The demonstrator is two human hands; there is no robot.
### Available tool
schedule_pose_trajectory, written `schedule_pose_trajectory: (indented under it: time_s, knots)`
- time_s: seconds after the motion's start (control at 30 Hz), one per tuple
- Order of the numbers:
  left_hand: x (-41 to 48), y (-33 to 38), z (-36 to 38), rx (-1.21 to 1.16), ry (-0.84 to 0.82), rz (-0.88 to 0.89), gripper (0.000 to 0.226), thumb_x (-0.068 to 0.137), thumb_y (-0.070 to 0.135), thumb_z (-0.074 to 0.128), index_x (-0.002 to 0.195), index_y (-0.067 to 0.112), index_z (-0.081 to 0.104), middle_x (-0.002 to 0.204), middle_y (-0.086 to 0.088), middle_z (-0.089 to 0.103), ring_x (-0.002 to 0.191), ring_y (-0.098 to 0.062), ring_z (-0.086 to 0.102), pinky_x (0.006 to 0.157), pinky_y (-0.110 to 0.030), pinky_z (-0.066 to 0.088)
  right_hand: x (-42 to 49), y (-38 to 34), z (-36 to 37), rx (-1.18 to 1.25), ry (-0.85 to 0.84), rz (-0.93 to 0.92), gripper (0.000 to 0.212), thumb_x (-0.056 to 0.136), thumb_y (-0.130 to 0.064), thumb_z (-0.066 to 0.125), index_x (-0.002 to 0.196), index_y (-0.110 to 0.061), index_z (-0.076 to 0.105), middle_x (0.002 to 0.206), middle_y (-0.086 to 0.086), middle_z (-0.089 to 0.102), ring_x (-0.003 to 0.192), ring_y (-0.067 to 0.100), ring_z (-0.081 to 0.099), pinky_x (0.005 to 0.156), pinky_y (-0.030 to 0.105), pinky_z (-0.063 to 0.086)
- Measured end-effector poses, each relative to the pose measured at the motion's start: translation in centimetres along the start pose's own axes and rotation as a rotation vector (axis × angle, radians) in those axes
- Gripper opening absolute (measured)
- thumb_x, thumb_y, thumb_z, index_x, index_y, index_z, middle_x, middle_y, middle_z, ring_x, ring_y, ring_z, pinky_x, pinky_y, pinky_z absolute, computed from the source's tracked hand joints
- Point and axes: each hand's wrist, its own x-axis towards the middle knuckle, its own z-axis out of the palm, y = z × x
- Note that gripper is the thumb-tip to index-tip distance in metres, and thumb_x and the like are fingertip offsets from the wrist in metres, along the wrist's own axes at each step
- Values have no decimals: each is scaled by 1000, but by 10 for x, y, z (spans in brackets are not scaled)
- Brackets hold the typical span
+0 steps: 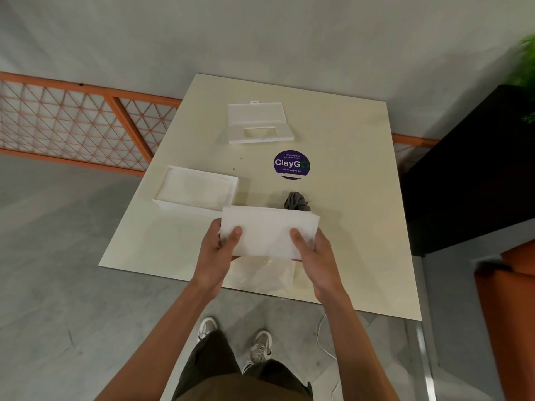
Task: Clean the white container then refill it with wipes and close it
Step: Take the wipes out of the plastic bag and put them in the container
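Note:
A white stack of wipes [267,231] is held above the near part of the cream table [347,227]. My left hand [221,244] grips its left end and my right hand [314,248] grips its right end, thumbs on top. The open white container base [197,192] lies on the table's left side, just beyond the wipes, with nothing visible inside. Its white lid [259,124], with a rectangular opening and its flap raised, lies farther back. A crumpled grey cloth [296,201] sits behind the wipes.
Clear plastic wrapping [266,273] lies at the table's near edge under my hands. A round purple sticker [291,164] is on the tabletop. An orange mesh railing [72,123] runs at left, and a black cabinet [477,169] and orange seat [509,299] stand at right.

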Motion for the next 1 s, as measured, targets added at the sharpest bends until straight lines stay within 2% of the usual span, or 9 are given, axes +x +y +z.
schedule_pose_trajectory:
  time_s: [0.13, 0.23, 0.4, 0.5, 0.6, 0.73, 0.87, 0.93, 1.0]
  knots:
    - [1, 2, -3, -23, -45, -52, 29, 108, 25, 62, 136, 18, 62, 128, 1, 74, 119, -18, 72, 89, -46, 64, 2, -3, 12, -43, -94, 19, 37, 106, -43, 67, 142, -38, 62, 130, -16, 74, 115, 6, 72, 85, 36, 66]
    - [6, 4, -7, 19, -38, -50, 28, 109, 25, 61, 136, 21, 64, 126, 2, 74, 119, -20, 71, 89, -45, 65, 6, -6, 19, -26, -75, 39, 35, 106, -37, 66, 141, -38, 62, 130, -16, 74, 118, 8, 71, 82, 32, 63]
    - [21, 16, -19, 41, -24, -52, 26, 110, 26, 58, 134, 21, 66, 124, -1, 76, 119, -24, 71, 89, -46, 65, 13, -11, 42, -39, -33, 41, 33, 103, -40, 70, 135, -37, 66, 125, -16, 76, 116, 5, 73, 102, 38, 60]
    - [36, 38, -34, 9, -50, -29, 29, 110, 23, 56, 138, 20, 64, 127, -1, 75, 121, -21, 71, 92, -47, 64, 25, -26, 60, 95, 26, -15, 46, 98, -37, 79, 141, -35, 63, 131, -14, 75, 122, 7, 71, 103, 34, 57]
    - [56, 64, -57, -10, -90, 0, 31, 110, 21, 56, 140, 19, 62, 131, -1, 74, 121, -17, 71, 89, -47, 64, 39, -44, 79, 353, -71, 50, 47, 98, -18, 78, 143, -20, 62, 135, -3, 75, 127, 16, 70, 100, 37, 58]
    - [93, 91, -97, 50, -77, 14, 28, 110, 23, 57, 137, 20, 62, 128, 1, 74, 119, -16, 71, 84, -46, 66, 59, -57, 122, 387, -113, 71, 42, 99, -11, 75, 140, -12, 66, 133, 4, 76, 124, 21, 72, 97, 40, 63]
    - [129, 96, -131, 197, -60, 12, 27, 109, 26, 60, 136, 27, 63, 125, 6, 74, 116, -15, 71, 85, -43, 66, 80, -57, 159, 128, 11, 29, 27, 100, -14, 74, 127, -20, 74, 119, -3, 81, 114, 19, 76, 99, 44, 62]
    - [148, 94, -148, 349, -34, 22, 20, 106, 30, 65, 126, 30, 67, 117, 10, 76, 112, -14, 72, 93, -44, 63, 90, -55, 179, -81, 122, 34, 21, 98, -19, 73, 118, -24, 74, 108, -7, 81, 106, 17, 76, 95, 40, 62]
    - [165, 91, -164, 480, -21, 6, 16, 101, 36, 71, 114, 27, 70, 105, 8, 78, 100, -16, 74, 91, -45, 62, 98, -53, 196, -294, 208, 34, 21, 98, -23, 71, 118, -19, 70, 105, -3, 78, 99, 20, 74, 85, 35, 59]
